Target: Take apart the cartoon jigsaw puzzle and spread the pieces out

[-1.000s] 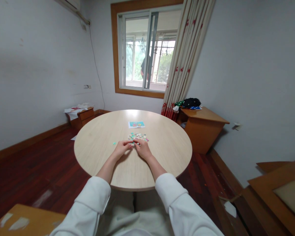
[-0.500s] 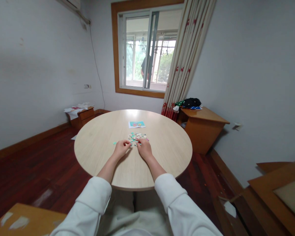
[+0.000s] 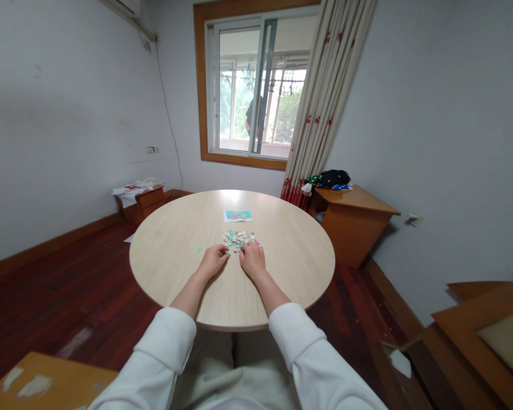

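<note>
Far left on the pale round table [image 3: 162, 245]: one stray teal jigsaw piece [image 3: 199, 248], lying alone, flat on the wood-grain top. I judge it feather-light and thin, stiff like card; best lifted by a fingernail under a knob or pinched across two opposite edges. Next, my left hand [image 3: 212, 260], thumb and forefinger curled close to each other, a small teal piece [image 3: 228, 253] right at their tips; whether I have it pinched or merely touch it, I cannot tell. Middle: the loose heap of jigsaw pieces [image 3: 238, 235], teal, pale and pinkish, some overlapping. Those with a raised rim should come up easiest; flat ones probably skate on the smooth top. Knobs likely crease if bent, so a soft grip. Beyond the heap, apart from it, a small printed picture [image 3: 238, 216]. Rightmost, my right hand [image 3: 253, 259], fingers bent at the heap's near edge; their tips are obscured, so I cannot tell if they grasp anything.
</note>
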The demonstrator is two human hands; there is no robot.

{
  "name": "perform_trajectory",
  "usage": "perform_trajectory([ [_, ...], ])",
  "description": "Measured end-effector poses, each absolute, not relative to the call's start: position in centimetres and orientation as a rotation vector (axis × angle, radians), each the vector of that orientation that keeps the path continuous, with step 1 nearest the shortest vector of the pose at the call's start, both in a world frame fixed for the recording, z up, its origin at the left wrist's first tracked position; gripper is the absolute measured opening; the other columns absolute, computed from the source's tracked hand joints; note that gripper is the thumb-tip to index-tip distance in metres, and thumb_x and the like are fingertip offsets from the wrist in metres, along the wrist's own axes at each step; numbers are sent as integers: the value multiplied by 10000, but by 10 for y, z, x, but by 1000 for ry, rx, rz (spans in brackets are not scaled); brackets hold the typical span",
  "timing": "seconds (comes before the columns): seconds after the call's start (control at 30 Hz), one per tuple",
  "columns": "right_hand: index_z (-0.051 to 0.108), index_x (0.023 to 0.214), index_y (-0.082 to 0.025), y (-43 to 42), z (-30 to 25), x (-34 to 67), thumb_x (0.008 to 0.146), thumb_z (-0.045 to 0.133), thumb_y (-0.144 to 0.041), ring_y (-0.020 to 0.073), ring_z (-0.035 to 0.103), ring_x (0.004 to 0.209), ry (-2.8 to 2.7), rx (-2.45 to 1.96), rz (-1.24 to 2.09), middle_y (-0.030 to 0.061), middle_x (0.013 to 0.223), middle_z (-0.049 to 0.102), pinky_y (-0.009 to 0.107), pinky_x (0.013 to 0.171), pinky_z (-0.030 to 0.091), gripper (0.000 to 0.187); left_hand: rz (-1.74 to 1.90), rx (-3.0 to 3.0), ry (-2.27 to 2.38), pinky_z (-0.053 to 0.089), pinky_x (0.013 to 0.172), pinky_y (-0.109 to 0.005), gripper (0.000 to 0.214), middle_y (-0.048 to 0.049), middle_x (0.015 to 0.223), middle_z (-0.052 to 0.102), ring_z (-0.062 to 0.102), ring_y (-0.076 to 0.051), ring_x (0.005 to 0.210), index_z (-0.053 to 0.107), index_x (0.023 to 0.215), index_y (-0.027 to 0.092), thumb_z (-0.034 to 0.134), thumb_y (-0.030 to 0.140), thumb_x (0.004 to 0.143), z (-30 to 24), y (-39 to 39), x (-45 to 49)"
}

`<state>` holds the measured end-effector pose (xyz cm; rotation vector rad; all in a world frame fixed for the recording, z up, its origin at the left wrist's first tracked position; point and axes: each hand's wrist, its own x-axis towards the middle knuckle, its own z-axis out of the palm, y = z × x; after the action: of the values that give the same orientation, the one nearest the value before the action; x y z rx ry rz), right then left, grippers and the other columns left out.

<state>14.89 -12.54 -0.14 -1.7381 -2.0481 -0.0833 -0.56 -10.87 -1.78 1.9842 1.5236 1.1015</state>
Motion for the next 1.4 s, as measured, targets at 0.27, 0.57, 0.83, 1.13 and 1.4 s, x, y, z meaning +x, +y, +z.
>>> perform_trajectory([
  [0.27,669,991,-185,-125,-1,149,873,477,-241,214,530,1030,-2029,-1803,-74,90,1075,639,328,839,352,232,1024,2119,1610,458,798,-305,126,-66,840,716,631,-199,819,732,756,174,624,215,706,-19,-104,-10],
  [0.57,671,1009,-191,-127,1,150,874,483,-238,212,532,1047,-2024,-1814,-50,91,1086,640,327,855,351,236,983,2219,1689,426,903,-363,220,-112,1000,689,598,-238,976,732,877,166,555,263,788,-19,-106,-7],
  [0.83,679,1011,-193,-127,1,150,869,489,-231,218,537,1041,-2006,-1791,-36,91,1088,645,329,856,363,240,592,2524,1696,140,1111,-534,509,-125,1490,346,282,-305,1374,470,1331,202,402,441,888,-16,-120,8],
  [1.13,682,1010,-194,-126,-1,151,867,483,-223,215,521,1053,-2001,-1788,-23,95,1090,643,322,865,362,247,621,2566,1634,213,1094,-528,440,-185,1370,478,401,-307,1297,576,1188,151,420,426,882,-17,-118,6],
  [1.4,681,999,-188,-127,-1,151,863,484,-224,217,527,1053,-1994,-1775,-27,85,1087,644,329,856,368,242,811,2553,1574,308,1069,-462,354,-175,1250,559,491,-291,1193,619,1098,139,480,357,857,-18,-117,4],
])
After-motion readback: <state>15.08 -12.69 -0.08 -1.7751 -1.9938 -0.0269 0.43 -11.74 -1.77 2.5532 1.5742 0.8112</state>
